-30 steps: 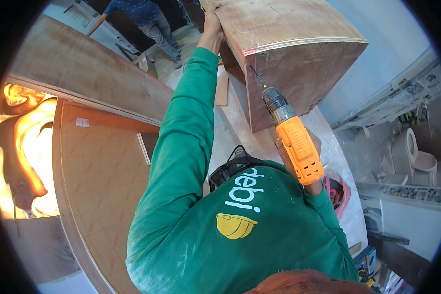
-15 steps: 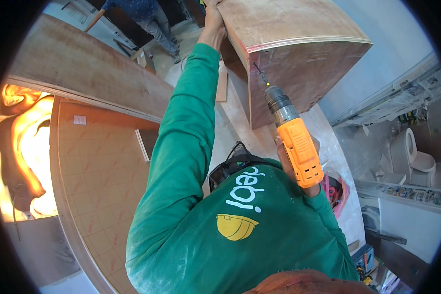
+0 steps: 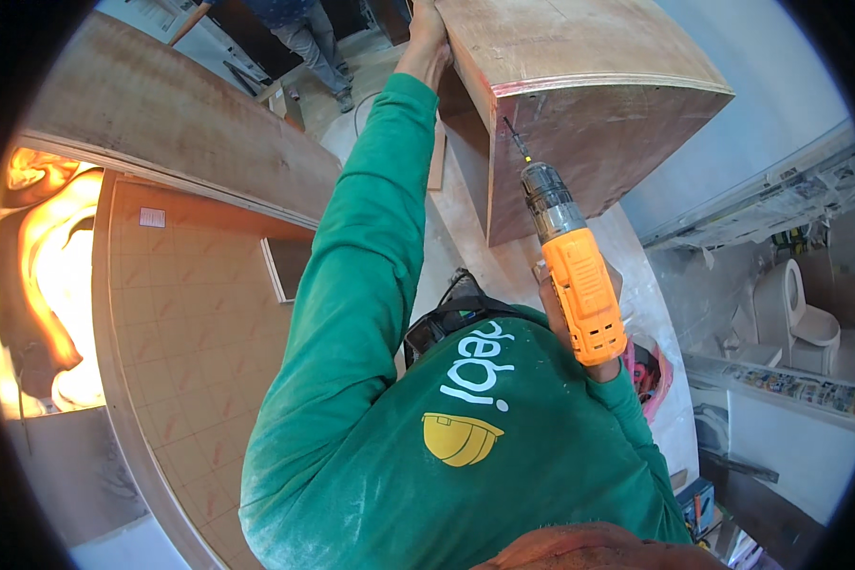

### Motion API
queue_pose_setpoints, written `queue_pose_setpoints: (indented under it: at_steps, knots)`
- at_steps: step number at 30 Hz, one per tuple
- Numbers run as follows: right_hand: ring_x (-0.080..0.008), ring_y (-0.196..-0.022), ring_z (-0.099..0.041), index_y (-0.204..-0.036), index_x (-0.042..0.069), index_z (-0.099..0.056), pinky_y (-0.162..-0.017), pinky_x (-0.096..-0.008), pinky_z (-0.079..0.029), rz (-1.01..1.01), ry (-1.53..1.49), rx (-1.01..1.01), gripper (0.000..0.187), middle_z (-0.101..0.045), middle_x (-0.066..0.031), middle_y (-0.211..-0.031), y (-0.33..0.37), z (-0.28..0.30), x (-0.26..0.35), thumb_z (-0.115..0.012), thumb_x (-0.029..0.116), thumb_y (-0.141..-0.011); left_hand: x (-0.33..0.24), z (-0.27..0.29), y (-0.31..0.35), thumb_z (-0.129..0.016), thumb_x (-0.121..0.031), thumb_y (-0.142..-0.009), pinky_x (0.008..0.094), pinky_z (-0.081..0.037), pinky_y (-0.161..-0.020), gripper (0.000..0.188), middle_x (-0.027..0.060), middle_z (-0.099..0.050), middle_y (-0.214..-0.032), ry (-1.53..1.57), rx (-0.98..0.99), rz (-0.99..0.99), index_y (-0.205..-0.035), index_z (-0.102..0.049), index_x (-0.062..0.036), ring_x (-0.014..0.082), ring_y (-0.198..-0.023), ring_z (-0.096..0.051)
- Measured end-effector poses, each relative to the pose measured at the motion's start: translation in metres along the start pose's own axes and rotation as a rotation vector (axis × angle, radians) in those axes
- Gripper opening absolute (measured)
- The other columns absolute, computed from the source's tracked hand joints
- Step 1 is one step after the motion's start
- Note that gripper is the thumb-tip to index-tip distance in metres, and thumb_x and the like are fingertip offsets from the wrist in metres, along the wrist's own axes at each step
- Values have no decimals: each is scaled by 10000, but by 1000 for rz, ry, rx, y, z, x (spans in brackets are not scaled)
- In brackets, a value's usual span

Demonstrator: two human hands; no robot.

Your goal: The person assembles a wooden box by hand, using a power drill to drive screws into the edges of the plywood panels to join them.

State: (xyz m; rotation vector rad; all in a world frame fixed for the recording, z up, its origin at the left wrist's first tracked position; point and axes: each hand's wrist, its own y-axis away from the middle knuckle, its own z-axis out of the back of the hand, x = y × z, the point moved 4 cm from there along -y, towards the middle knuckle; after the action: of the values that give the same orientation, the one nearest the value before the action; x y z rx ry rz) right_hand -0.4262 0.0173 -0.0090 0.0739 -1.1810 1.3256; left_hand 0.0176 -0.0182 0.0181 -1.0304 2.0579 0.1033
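The right hand (image 3: 552, 306) stays wrapped around the handle of an orange drill (image 3: 580, 285), its fingers curled in at the drill's left side and the rest mostly hidden behind the body. Compared with a second ago, the drill stands slightly more upright in view, while the left hand (image 3: 429, 40) and the wooden box (image 3: 579, 43) sit a little farther right. The left arm reaches long and nearly straight ahead, its hand at the box's upper left edge; the fingertips leave the view, so I cannot tell how firmly they press. The right arm is bent close to the torso. The drill lies above the right hand in view, its bit (image 3: 517, 140) angled toward the box's near panel, just below that panel's top left corner; contact is unclear.
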Motion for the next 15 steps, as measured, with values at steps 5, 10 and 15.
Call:
queue_pose_setpoints:
  at_steps: [5,10,15]
  knots:
    - [-342,-838,-703,-1045,48,-687,-745,-379,-577,4,20,8,313,-694,-131,-970,1,-3,-6,-776,93,-749,1,8,-3,-507,-390,-953,469,-536,-1035,620,222,-664,-1287,5,-31,40,-1405,-534,33,365,-1152,-667]
    - [-341,-818,-691,-1046,49,-678,-714,-382,-567,60,78,4,311,-680,-124,-939,-2,-3,-5,-797,114,-765,0,0,1,-494,-397,-962,475,-532,-1043,619,223,-658,-1299,-10,-22,9,-1410,-530,29,368,-1170,-659]
    - [-331,-790,-680,-1010,50,-663,-684,-374,-548,23,58,14,282,-655,-117,-895,-5,-2,-6,-810,122,-779,1,1,1,-487,-402,-968,490,-516,-1066,628,228,-643,-1331,17,-25,11,-1428,-515,25,380,-1210,-639]
